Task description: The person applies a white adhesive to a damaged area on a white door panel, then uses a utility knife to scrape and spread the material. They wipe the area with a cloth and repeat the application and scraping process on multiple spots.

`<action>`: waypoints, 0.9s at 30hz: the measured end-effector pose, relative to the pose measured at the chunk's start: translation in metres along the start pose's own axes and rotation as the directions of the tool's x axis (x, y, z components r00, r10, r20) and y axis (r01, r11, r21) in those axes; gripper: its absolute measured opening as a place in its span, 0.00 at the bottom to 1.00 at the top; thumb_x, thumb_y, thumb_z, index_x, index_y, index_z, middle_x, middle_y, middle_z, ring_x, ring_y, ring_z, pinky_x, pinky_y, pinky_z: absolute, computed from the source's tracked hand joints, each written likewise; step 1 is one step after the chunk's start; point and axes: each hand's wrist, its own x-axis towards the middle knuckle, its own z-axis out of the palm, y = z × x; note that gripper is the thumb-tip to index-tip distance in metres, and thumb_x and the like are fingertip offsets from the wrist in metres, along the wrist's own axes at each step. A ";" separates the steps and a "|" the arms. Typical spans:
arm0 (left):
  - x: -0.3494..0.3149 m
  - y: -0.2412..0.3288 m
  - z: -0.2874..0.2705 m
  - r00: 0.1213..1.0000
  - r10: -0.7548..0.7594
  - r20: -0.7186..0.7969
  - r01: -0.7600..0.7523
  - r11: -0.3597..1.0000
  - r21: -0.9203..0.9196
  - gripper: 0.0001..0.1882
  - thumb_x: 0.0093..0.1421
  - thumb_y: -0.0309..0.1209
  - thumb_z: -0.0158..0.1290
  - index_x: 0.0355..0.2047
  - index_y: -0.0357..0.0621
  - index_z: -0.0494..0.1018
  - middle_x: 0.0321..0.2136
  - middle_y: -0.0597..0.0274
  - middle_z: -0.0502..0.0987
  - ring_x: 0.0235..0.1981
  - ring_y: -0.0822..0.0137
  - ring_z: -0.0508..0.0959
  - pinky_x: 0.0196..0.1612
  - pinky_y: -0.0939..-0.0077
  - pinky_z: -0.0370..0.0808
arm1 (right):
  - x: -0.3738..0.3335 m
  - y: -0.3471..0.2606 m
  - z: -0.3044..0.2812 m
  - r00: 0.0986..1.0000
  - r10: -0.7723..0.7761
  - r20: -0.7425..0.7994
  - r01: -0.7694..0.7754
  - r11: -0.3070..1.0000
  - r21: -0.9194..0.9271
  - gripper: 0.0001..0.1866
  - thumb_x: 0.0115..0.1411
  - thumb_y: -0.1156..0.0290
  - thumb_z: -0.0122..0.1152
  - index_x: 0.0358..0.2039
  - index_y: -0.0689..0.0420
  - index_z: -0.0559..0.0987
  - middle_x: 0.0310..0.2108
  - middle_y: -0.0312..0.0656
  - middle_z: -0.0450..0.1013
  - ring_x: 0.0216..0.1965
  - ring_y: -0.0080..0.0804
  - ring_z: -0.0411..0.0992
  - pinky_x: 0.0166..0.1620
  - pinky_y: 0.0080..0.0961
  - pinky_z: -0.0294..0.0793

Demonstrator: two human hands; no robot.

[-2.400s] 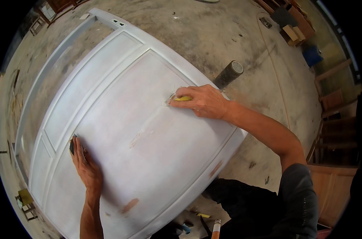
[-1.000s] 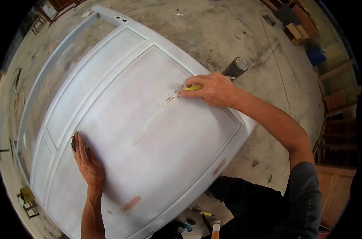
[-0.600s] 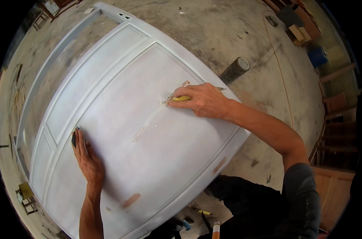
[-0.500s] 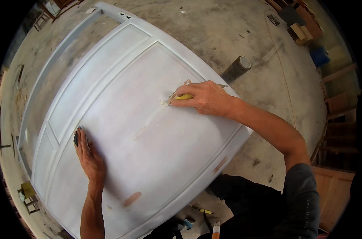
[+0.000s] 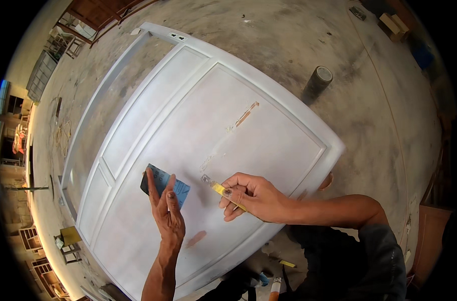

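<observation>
Left hand (image 5: 167, 216) holds blue sandpaper-like sheet (image 5: 182, 189); right hand (image 5: 256, 199) pinches yellow-handled tool (image 5: 218, 188). Both over white panelled board (image 5: 281, 138), tool tip near lower end of scraped streak (image 5: 207, 161).

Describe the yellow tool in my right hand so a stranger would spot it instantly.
Find the large white panelled board mid-view. Over its lower part, your right hand grips a slim yellow tool, its greyish tip angled up and left. Unlike the broad blue sheet in your left hand, it is narrow; unlike the yellow strip on the floor, it is held.
</observation>
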 end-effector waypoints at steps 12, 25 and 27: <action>-0.062 0.070 0.003 0.926 -0.375 0.037 0.352 0.824 -0.443 0.29 0.78 0.50 0.38 0.38 0.37 0.77 0.62 0.54 0.75 0.39 0.77 0.72 0.47 0.82 0.68 | -0.045 -0.005 0.003 0.975 -0.088 0.204 0.169 0.889 -0.426 0.12 0.73 0.69 0.53 0.47 0.62 0.80 0.36 0.36 0.80 0.32 0.20 0.74 0.38 0.21 0.75; -0.118 0.076 0.006 0.953 -0.294 0.069 0.301 0.910 -0.286 0.29 0.79 0.46 0.38 0.56 0.34 0.77 0.38 0.63 0.74 0.23 0.81 0.57 0.29 0.82 0.56 | -0.140 -0.069 -0.002 0.410 -0.429 0.805 0.619 0.779 0.100 0.36 0.66 0.66 0.64 0.67 0.75 0.65 0.69 0.71 0.58 0.60 0.64 0.73 0.56 0.43 0.78; -0.128 0.083 0.001 0.936 -0.328 0.125 0.350 0.893 -0.284 0.28 0.79 0.46 0.38 0.58 0.33 0.76 0.38 0.64 0.75 0.23 0.81 0.58 0.29 0.83 0.57 | -0.140 -0.066 0.002 0.339 -0.489 0.804 0.702 0.701 0.130 0.38 0.66 0.66 0.64 0.68 0.77 0.62 0.69 0.73 0.56 0.61 0.63 0.72 0.54 0.39 0.79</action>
